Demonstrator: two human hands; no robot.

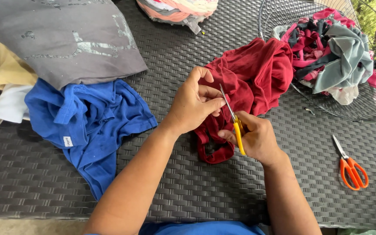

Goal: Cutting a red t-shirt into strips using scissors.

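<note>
Left hand [194,104] pinches the red cloth [253,78] taut; right hand [255,139] grips yellow scissors [236,124] (blades pointing up-left, just beside the left fingertips)

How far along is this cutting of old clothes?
Done, it seems: a wire basket already holds cut cloth strips. In hand: the left hand holds a red garment while the right hand works yellow-handled scissors into it. Left: a blue shirt and grey shirt lie uncut.
</note>
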